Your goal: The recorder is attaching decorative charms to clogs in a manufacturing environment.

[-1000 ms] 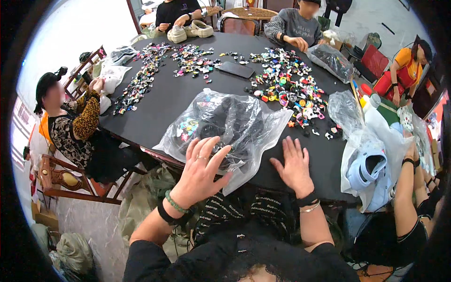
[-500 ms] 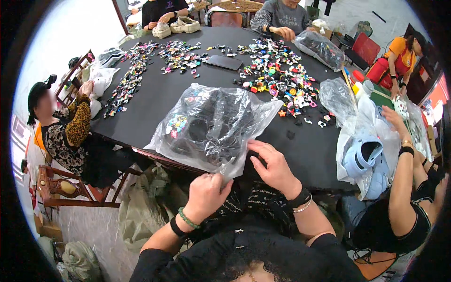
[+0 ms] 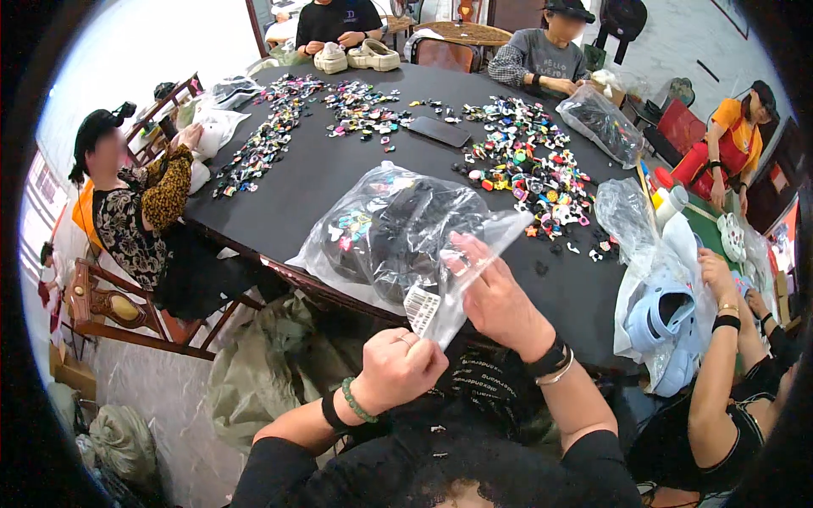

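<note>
In front of me on the black table lies a clear plastic bag [image 3: 500, 224] with black clogs [image 3: 406, 224] inside. Colourful charms [image 3: 351, 224] show through its left side. My left hand [image 3: 398, 372] is closed in a fist on the bag's near corner, just below a white barcode label [image 3: 422, 306]. On the bag's right side, my right hand [image 3: 504, 305] has its fingers stretched out. Their tips show through the clear film; whether they are inside the bag or behind a flap I cannot tell.
Loose shoe charms [image 3: 525, 161] lie in heaps beyond the bag, near a dark phone [image 3: 438, 132]. At the right, light-blue clogs [image 3: 660, 309] rest in plastic beside a person's arm [image 3: 716, 339]. Other people sit around the table [image 3: 279, 216]. Beige clogs [image 3: 373, 56] stand at the far edge.
My right hand has moved from the bag's near edge up along its right side, fingers stretching out. My left hand shifted right, still gripping the corner. The barcode label has come into sight.
</note>
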`<state>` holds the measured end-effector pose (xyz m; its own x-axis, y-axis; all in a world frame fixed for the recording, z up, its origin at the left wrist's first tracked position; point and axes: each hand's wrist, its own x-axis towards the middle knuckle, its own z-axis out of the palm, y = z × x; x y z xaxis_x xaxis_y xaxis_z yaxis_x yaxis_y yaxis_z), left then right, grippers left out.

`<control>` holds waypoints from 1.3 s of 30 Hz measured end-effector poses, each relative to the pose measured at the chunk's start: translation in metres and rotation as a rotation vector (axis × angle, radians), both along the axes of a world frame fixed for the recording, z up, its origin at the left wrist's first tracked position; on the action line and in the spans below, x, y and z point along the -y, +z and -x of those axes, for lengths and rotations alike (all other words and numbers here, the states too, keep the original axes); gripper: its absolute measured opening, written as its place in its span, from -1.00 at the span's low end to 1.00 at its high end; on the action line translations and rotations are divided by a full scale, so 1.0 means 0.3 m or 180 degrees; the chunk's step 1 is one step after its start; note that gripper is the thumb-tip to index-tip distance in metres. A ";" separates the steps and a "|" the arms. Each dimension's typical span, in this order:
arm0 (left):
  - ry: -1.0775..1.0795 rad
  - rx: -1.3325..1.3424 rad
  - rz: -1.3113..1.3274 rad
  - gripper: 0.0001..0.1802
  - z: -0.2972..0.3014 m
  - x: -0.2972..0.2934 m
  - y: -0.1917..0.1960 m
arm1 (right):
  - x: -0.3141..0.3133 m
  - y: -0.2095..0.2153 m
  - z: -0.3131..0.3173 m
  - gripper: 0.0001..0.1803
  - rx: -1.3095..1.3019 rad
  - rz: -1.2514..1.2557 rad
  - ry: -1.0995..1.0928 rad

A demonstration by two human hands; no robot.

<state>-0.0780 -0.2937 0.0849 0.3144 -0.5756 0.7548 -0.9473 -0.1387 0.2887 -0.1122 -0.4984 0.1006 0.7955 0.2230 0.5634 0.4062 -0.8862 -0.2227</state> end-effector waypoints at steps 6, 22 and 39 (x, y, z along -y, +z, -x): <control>0.0139 0.0188 0.0160 -0.66 -0.019 -0.052 0.005 | 0.032 -0.005 -0.096 -0.40 -0.0040 0.0817 -0.0375; 0.1550 -0.0679 0.0782 -0.92 -0.480 -0.205 0.025 | -0.010 0.123 -0.238 -0.25 -0.1819 0.1848 -0.0452; 0.0529 -0.3179 -0.1789 -0.44 -0.974 -0.216 -0.105 | 0.011 0.132 -0.142 -0.69 -0.0802 0.1027 0.0523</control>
<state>0.2142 -0.2289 0.0535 0.7297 -0.6469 -0.2217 -0.2902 -0.5865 0.7562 -0.0695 -0.5016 0.1403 0.8384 0.4907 0.2370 0.5160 -0.8548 -0.0554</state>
